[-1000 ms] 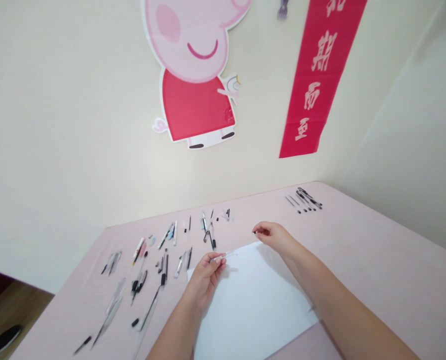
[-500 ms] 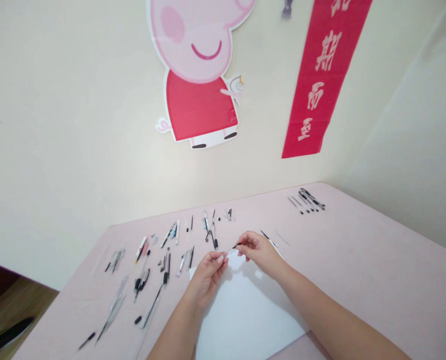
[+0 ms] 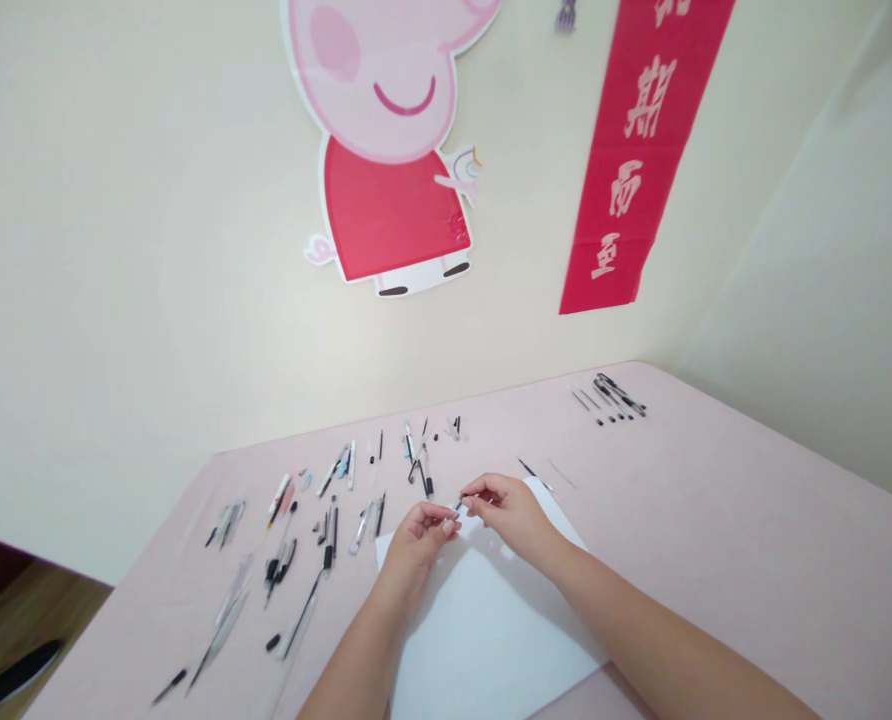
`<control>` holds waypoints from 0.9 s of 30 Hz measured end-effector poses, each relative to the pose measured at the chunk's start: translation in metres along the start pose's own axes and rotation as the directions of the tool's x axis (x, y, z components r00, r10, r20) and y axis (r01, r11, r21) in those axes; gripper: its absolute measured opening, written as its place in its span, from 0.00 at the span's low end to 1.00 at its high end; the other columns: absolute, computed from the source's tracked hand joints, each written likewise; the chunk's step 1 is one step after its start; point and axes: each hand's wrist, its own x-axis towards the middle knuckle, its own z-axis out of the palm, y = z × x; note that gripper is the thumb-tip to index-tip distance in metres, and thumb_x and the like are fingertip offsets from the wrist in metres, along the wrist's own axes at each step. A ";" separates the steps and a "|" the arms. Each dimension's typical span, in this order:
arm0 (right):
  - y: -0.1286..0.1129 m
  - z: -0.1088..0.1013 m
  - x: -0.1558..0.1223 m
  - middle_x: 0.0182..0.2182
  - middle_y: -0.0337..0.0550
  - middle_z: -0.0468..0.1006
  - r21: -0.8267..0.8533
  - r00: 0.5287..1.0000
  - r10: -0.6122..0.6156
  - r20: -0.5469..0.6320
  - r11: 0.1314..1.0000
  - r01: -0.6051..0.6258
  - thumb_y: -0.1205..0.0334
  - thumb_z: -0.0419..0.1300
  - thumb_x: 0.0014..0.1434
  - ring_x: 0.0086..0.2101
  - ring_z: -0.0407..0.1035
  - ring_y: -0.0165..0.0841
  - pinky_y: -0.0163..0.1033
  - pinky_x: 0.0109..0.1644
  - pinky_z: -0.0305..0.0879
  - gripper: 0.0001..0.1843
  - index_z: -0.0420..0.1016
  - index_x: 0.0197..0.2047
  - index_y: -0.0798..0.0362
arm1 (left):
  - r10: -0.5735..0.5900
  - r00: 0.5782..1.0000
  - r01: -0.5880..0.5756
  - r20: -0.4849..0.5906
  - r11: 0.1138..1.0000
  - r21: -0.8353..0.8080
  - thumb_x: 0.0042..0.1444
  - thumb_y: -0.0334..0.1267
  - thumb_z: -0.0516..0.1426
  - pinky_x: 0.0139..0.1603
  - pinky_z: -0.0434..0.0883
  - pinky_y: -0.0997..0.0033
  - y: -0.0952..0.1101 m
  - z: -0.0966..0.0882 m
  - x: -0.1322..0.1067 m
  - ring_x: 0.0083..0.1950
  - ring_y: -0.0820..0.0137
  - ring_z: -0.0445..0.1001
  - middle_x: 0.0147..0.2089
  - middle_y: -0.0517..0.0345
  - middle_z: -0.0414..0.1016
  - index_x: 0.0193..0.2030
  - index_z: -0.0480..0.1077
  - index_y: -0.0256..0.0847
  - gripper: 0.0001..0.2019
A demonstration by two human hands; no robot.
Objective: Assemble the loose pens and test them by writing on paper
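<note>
Together, the left hand [image 3: 418, 535] and the right hand [image 3: 511, 512] pinch a thin pen piece [image 3: 459, 502] between closed fingertips, over the far corner of the white sheet [image 3: 491, 620] on the table [image 3: 716, 520]; loose pens [image 3: 326, 520] lie toward its left edge.

We see bright, soft, even light on wall [image 3: 116, 250], table [image 3: 753, 520]. We note faint shadows under left hand [image 3: 416, 535], right hand [image 3: 510, 510] on white sheet [image 3: 491, 630]. Pen part [image 3: 459, 502] between them tiny, soft. Edges bend, wide-angle stretch.
</note>
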 end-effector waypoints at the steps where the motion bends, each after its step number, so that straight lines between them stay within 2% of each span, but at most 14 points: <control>1: 0.001 0.001 0.000 0.24 0.41 0.75 0.007 1.000 -0.001 0.007 1.000 0.001 0.63 0.58 0.48 0.24 0.65 0.27 0.31 0.24 0.62 0.06 0.75 0.30 0.54 | 0.018 1.000 -0.018 -0.008 0.999 0.047 0.41 0.32 0.64 0.37 0.67 0.77 0.000 0.000 0.000 0.33 0.74 0.72 0.32 0.56 0.75 0.31 0.71 0.36 0.09; 4: 0.003 0.002 0.000 0.23 0.40 0.75 0.021 1.000 -0.008 0.016 1.000 0.008 0.63 0.58 0.48 0.24 0.65 0.27 0.31 0.23 0.61 0.06 0.76 0.29 0.54 | 0.042 0.998 -0.037 -0.041 0.992 0.120 0.40 0.32 0.64 0.35 0.65 0.77 -0.001 0.001 0.000 0.30 0.74 0.72 0.29 0.56 0.75 0.31 0.72 0.36 0.09; 12: -0.001 0.001 -0.001 0.24 0.40 0.75 0.056 0.999 0.037 0.039 0.998 -0.039 0.62 0.57 0.47 0.26 0.69 0.29 0.30 0.23 0.62 0.06 0.73 0.29 0.54 | 0.051 0.997 -0.045 -0.050 0.993 0.111 0.40 0.32 0.64 0.35 0.64 0.77 0.000 0.002 0.000 0.30 0.74 0.71 0.29 0.55 0.75 0.31 0.72 0.35 0.09; 15: -0.006 -0.013 0.005 0.28 0.42 0.75 0.089 0.997 0.048 0.053 0.995 -0.053 0.61 0.55 0.48 0.28 0.70 0.29 0.30 0.23 0.62 0.07 0.70 0.31 0.55 | 0.056 0.998 -0.051 -0.042 0.993 0.103 0.41 0.33 0.64 0.35 0.65 0.76 -0.002 0.000 0.001 0.31 0.73 0.71 0.30 0.54 0.74 0.31 0.72 0.35 0.09; 17: -0.005 -0.031 0.013 0.29 0.42 0.75 0.071 0.998 0.046 0.048 0.996 -0.050 0.62 0.54 0.48 0.27 0.70 0.28 0.30 0.23 0.62 0.06 0.67 0.30 0.55 | 0.058 0.997 -0.054 -0.040 0.993 0.109 0.42 0.34 0.63 0.35 0.65 0.76 -0.004 -0.002 0.002 0.32 0.73 0.71 0.31 0.54 0.74 0.32 0.71 0.36 0.09; 19: 0.002 -0.055 0.020 0.26 0.40 0.74 -0.041 0.994 0.098 0.049 0.995 -0.096 0.66 0.53 0.47 0.24 0.69 0.28 0.28 0.20 0.59 0.04 0.66 0.29 0.55 | 0.064 0.997 -0.059 -0.038 0.990 0.130 0.44 0.35 0.62 0.35 0.65 0.76 -0.006 -0.004 0.003 0.32 0.73 0.71 0.32 0.55 0.74 0.33 0.71 0.37 0.09; 21: 0.012 -0.079 0.025 0.22 0.38 0.72 -0.218 0.984 0.180 -0.009 0.960 -0.178 0.70 0.51 0.45 0.21 0.66 0.27 0.28 0.18 0.54 0.07 0.67 0.30 0.55 | 0.071 0.997 -0.065 -0.033 0.986 0.154 0.45 0.37 0.61 0.35 0.65 0.75 -0.008 -0.006 0.004 0.32 0.73 0.71 0.32 0.55 0.73 0.34 0.70 0.37 0.09; 24: 0.029 -0.108 0.029 0.16 0.37 0.69 -0.495 0.946 0.310 -0.095 0.810 -0.315 0.73 0.50 0.44 0.17 0.63 0.26 0.29 0.20 0.53 0.11 0.72 0.29 0.58 | 0.081 0.996 -0.076 -0.021 0.982 0.174 0.47 0.38 0.60 0.34 0.65 0.75 -0.010 -0.007 0.004 0.33 0.73 0.71 0.33 0.55 0.73 0.35 0.70 0.38 0.09; 27: 0.042 -0.121 0.029 0.15 0.40 0.70 -0.690 0.936 0.345 -0.074 0.659 -0.298 0.75 0.51 0.42 0.19 0.64 0.27 0.30 0.24 0.54 0.11 0.74 0.26 0.59 | 0.082 0.997 -0.077 -0.018 0.982 0.175 0.46 0.38 0.61 0.34 0.65 0.75 -0.010 -0.007 0.004 0.33 0.73 0.71 0.33 0.55 0.73 0.35 0.70 0.38 0.09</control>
